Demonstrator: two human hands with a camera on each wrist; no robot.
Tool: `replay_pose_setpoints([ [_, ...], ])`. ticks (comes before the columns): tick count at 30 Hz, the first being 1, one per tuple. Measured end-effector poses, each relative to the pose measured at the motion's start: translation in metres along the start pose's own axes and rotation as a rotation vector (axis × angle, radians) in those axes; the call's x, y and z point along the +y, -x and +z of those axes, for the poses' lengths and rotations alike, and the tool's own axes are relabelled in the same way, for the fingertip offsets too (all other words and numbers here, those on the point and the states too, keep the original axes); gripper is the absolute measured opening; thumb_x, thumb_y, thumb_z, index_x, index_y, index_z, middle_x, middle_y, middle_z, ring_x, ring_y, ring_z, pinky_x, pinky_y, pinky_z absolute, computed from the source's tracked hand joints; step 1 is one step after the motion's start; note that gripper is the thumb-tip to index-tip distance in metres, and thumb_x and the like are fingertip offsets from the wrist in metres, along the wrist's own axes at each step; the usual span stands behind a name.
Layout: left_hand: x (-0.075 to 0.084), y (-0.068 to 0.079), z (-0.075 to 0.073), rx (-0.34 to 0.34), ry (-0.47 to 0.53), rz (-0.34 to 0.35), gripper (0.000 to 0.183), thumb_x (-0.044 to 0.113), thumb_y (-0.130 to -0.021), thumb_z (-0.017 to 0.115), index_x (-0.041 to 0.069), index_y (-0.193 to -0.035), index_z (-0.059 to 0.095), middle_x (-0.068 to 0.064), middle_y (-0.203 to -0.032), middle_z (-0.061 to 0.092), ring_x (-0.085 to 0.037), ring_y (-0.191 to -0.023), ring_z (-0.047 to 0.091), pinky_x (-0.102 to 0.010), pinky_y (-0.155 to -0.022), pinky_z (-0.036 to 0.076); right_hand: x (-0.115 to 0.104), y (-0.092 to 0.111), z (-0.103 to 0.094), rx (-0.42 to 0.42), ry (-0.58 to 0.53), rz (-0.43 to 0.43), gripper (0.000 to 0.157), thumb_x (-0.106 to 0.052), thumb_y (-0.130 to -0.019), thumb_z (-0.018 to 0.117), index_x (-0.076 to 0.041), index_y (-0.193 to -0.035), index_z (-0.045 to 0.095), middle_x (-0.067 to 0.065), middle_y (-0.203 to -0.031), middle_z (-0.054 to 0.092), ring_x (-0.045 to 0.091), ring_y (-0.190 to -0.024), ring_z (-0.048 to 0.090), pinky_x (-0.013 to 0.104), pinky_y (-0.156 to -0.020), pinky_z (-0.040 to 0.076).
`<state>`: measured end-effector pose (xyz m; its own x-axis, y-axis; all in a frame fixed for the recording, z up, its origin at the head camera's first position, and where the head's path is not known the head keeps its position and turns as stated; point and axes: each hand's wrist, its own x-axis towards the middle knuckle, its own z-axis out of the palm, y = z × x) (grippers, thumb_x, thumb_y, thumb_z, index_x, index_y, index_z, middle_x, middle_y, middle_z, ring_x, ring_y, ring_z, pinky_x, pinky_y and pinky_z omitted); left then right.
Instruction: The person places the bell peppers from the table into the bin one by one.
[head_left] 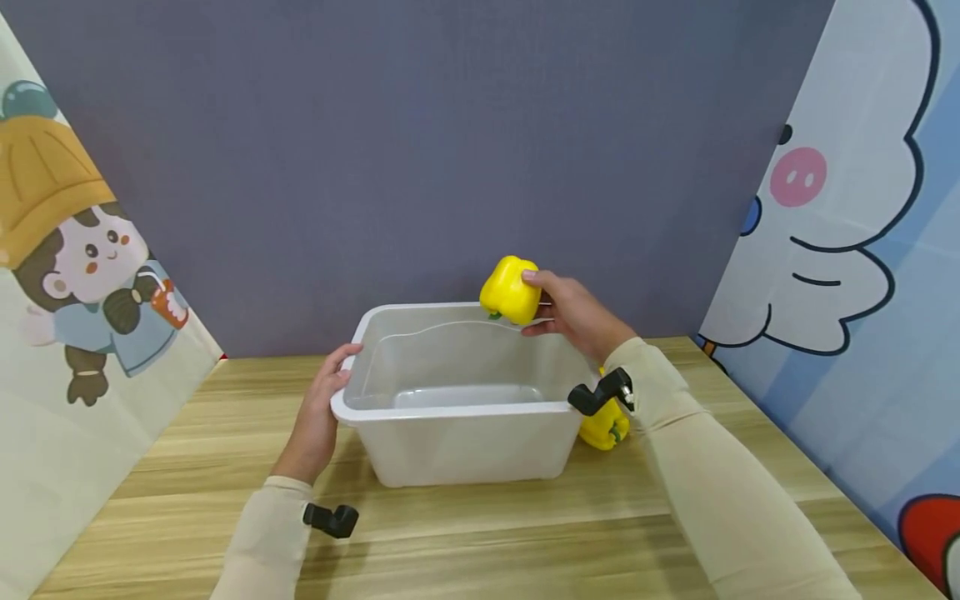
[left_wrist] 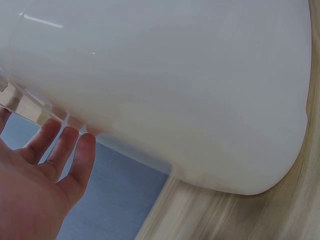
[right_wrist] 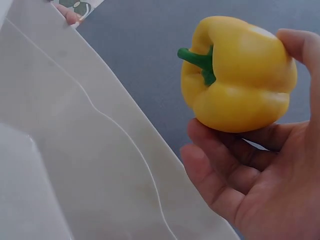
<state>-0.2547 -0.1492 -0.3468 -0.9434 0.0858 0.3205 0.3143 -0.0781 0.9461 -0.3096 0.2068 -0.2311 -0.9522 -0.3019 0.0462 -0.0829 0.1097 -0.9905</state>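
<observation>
A yellow bell pepper (head_left: pixel 510 290) with a green stem is pinched in my right hand (head_left: pixel 573 317), over the far rim of a white plastic bin (head_left: pixel 457 446) in the head view. In the right wrist view the thumb is on one side of the pepper (right_wrist: pixel 245 75) and the fingers are beneath it. My left hand (head_left: pixel 321 408) holds the bin's left rim. The left wrist view shows that hand's fingers (left_wrist: pixel 82 155) against the bin's outer wall (left_wrist: pixel 200 90). The part of the bin's inside that shows holds nothing.
Another yellow bell pepper (head_left: pixel 603 427) lies on the wooden table (head_left: pixel 420 542) just right of the bin, partly hidden by the right wrist. A grey panel (head_left: pixel 375 150) stands behind the bin, with cartoon-printed walls at both sides.
</observation>
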Motion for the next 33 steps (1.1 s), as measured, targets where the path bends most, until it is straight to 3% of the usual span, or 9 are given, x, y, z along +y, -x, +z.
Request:
replay_pose_setpoints([
  [12,0.001,0.000,0.001,-0.007,0.008,0.008,0.045,0.021,-0.103,0.034,0.007,-0.145,0.041,-0.018,-0.126,0.048,-0.021,-0.105,0.054,-0.029,-0.083,0.047,0.000,-0.008,0.013,-0.016,0.003,-0.005,0.058,-0.050,-0.095,0.056,-0.003,-0.130,0.056,0.018,-0.124,0.058,0.032,-0.103,0.062,0.042,-0.087,0.055],
  [33,0.001,0.001,0.002,-0.004,0.015,0.015,0.044,0.023,-0.104,0.035,0.006,-0.144,0.042,-0.016,-0.123,0.052,-0.019,-0.101,0.056,-0.030,-0.082,0.048,-0.010,-0.026,0.036,-0.152,0.205,0.030,0.052,-0.052,-0.094,0.059,-0.009,-0.122,0.063,0.012,-0.121,0.061,0.031,-0.105,0.063,0.041,-0.086,0.055],
])
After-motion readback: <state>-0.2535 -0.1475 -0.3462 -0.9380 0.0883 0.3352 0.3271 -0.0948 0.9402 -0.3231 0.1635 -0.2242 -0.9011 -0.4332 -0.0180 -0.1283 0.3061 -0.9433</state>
